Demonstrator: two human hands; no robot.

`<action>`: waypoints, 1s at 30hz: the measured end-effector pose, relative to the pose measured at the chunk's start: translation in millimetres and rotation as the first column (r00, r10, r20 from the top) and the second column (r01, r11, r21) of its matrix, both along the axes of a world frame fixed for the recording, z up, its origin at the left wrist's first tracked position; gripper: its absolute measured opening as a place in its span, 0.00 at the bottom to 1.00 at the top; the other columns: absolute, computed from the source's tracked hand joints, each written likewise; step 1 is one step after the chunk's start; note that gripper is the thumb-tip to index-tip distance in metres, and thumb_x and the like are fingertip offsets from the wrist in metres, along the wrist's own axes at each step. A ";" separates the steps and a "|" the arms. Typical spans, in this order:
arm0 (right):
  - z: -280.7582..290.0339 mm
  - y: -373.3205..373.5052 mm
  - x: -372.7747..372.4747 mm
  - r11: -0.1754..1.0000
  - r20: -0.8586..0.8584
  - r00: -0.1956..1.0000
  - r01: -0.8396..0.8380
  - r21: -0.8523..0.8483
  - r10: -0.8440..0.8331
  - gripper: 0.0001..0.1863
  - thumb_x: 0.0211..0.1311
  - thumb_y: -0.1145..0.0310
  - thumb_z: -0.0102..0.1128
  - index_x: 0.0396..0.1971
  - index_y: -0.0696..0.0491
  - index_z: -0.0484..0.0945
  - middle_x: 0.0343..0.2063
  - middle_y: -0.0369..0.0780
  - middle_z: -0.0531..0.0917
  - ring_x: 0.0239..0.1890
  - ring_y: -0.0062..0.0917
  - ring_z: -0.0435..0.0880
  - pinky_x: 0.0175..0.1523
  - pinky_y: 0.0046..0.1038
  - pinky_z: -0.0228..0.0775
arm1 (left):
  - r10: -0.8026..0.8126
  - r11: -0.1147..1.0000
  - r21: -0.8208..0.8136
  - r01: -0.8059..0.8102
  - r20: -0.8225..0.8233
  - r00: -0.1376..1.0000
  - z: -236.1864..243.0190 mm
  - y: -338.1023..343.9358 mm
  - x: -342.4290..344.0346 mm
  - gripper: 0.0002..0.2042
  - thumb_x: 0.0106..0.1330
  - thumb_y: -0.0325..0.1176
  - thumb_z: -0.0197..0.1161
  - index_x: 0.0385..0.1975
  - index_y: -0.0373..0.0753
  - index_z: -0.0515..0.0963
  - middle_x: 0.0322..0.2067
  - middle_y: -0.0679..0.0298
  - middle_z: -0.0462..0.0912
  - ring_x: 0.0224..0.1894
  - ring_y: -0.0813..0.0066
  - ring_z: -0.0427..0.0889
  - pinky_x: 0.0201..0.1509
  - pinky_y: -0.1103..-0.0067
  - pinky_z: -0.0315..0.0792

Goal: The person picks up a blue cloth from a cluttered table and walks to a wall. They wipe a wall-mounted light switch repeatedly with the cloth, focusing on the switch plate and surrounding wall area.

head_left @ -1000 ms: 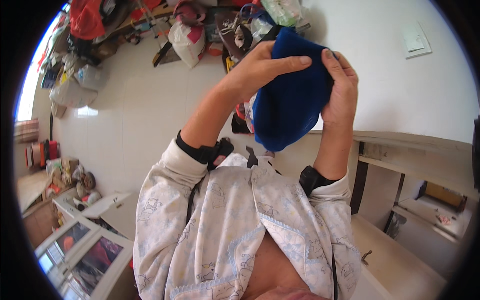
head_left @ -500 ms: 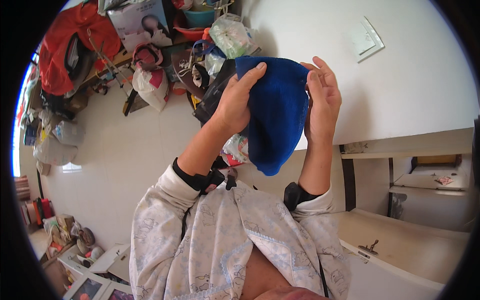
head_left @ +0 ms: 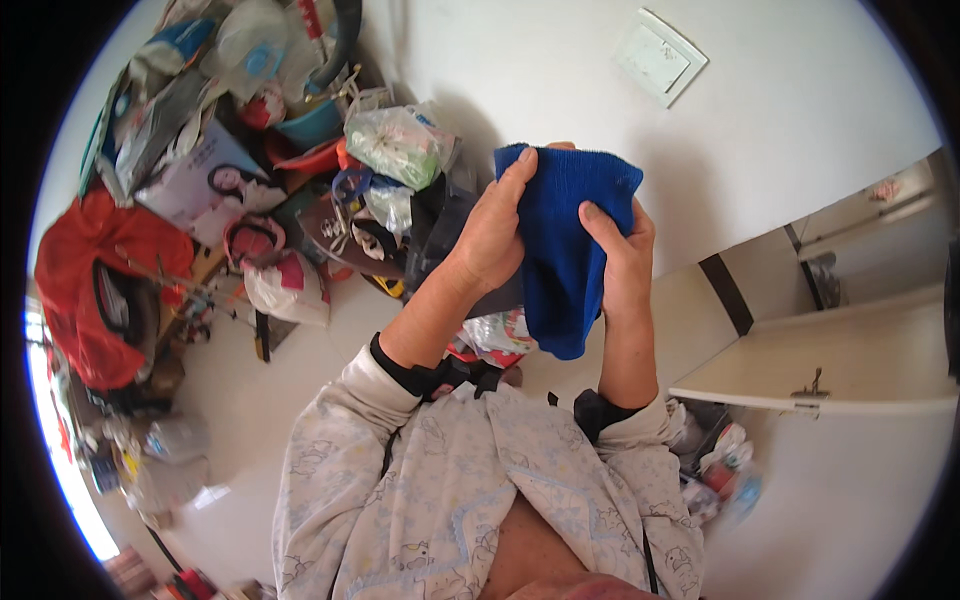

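Note:
A deep blue cloth (head_left: 565, 225), towel-like with a soft nap, hangs in front of me from both hands. It is doubled over, and its lower end narrows to a rounded tip. My left hand (head_left: 492, 228) pinches its upper left corner, thumb on the near face and fingers behind. On the opposite side my right hand (head_left: 630, 265) grips the right edge, its thumb lying across the front. Most of the fingers of both hands are hidden behind the cloth.
A white wall with a light switch (head_left: 660, 58) rises ahead. To the left are stacked bags, a printed box (head_left: 205, 185), a red cloth cover (head_left: 95, 290) and a white sack (head_left: 287, 290). At right an open cabinet door (head_left: 830, 375) juts out, with bagged items (head_left: 725, 465) beneath.
My right hand has closed on the cloth's right edge, its thumb now on the front face. The cloth looks narrower. The view has turned, bringing more of the left-hand pile into sight.

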State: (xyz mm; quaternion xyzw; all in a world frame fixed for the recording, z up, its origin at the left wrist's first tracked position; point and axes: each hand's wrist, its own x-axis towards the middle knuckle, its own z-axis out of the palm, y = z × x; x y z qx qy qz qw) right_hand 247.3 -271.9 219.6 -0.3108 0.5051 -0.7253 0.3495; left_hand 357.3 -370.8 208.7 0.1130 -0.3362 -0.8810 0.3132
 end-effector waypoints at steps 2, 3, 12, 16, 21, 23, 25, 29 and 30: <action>-9.2 -8.5 18.4 0.996 0.082 0.996 0.021 -0.081 -0.014 0.16 0.61 0.74 0.69 0.48 0.60 0.81 0.41 0.39 0.85 0.42 0.20 0.83 0.51 0.23 0.75 | -0.069 0.992 -0.099 0.078 0.086 0.994 1.0 -18.3 9.2 0.25 0.78 0.49 0.47 0.61 0.35 0.72 0.53 0.57 0.80 0.54 0.69 0.79 0.63 0.72 0.71; -13.1 -12.3 26.8 0.993 0.125 0.991 0.050 -0.111 -0.035 0.16 0.61 0.74 0.69 0.48 0.60 0.80 0.41 0.38 0.85 0.42 0.20 0.83 0.51 0.23 0.75 | -0.097 0.987 -0.122 0.107 0.084 0.992 1.1 -25.5 12.9 0.25 0.78 0.50 0.47 0.61 0.35 0.72 0.52 0.57 0.80 0.54 0.69 0.79 0.63 0.72 0.71; -5.4 2.1 55.2 0.952 0.105 0.947 0.306 0.006 -0.305 0.17 0.59 0.71 0.70 0.48 0.59 0.80 0.41 0.39 0.85 0.42 0.22 0.84 0.50 0.27 0.76 | -0.312 0.939 -0.138 0.315 0.044 0.949 4.6 -18.5 12.9 0.20 0.77 0.46 0.53 0.56 0.38 0.76 0.43 0.62 0.82 0.44 0.78 0.80 0.52 0.79 0.75; 3.2 11.3 51.8 0.940 0.167 0.941 0.317 -0.123 -0.295 0.15 0.62 0.70 0.66 0.47 0.59 0.80 0.42 0.40 0.84 0.43 0.24 0.83 0.50 0.28 0.76 | -0.216 0.976 -0.036 0.215 -0.012 0.976 9.5 -10.3 4.2 0.14 0.75 0.39 0.58 0.50 0.35 0.78 0.38 0.64 0.84 0.39 0.79 0.82 0.46 0.81 0.77; 1.5 15.8 39.8 0.948 0.262 0.940 0.268 -0.169 -0.219 0.16 0.64 0.69 0.66 0.49 0.58 0.78 0.42 0.39 0.84 0.43 0.25 0.84 0.51 0.28 0.76 | -0.191 0.974 -0.128 0.184 -0.045 0.981 12.7 -7.3 -2.4 0.18 0.74 0.42 0.57 0.51 0.33 0.78 0.42 0.60 0.83 0.43 0.75 0.82 0.51 0.77 0.76; -1.8 16.8 35.0 0.953 0.325 0.928 0.248 -0.176 -0.182 0.16 0.64 0.69 0.66 0.49 0.58 0.78 0.42 0.39 0.84 0.43 0.25 0.84 0.51 0.28 0.76 | -0.219 0.972 -0.110 0.210 -0.084 0.972 11.5 -7.0 -6.4 0.17 0.74 0.42 0.56 0.51 0.33 0.78 0.42 0.60 0.83 0.43 0.76 0.82 0.51 0.78 0.76; -4.3 17.0 31.2 0.955 0.392 0.907 0.239 -0.177 -0.155 0.16 0.63 0.69 0.66 0.49 0.57 0.78 0.42 0.39 0.84 0.42 0.25 0.84 0.51 0.28 0.76 | -0.180 0.967 -0.185 0.175 -0.013 0.984 8.2 -8.6 -11.4 0.16 0.75 0.41 0.55 0.50 0.34 0.78 0.43 0.61 0.83 0.45 0.76 0.81 0.53 0.78 0.75; -2.2 16.5 27.1 0.927 0.359 0.893 0.342 -0.155 -0.269 0.15 0.63 0.70 0.66 0.49 0.57 0.78 0.41 0.39 0.84 0.41 0.25 0.84 0.47 0.28 0.78 | 0.047 0.763 -0.646 -0.016 0.031 0.998 1.8 -29.1 -29.3 0.15 0.77 0.40 0.53 0.48 0.35 0.80 0.45 0.63 0.82 0.50 0.75 0.78 0.57 0.77 0.70; -0.3 16.5 26.9 0.911 0.328 0.893 0.377 -0.168 -0.309 0.15 0.63 0.71 0.66 0.49 0.57 0.78 0.41 0.39 0.84 0.41 0.25 0.84 0.46 0.28 0.79 | 0.156 0.590 -0.791 -0.159 -0.081 0.984 3.5 -43.1 -36.8 0.12 0.77 0.38 0.55 0.45 0.35 0.79 0.45 0.64 0.81 0.45 0.76 0.78 0.49 0.79 0.70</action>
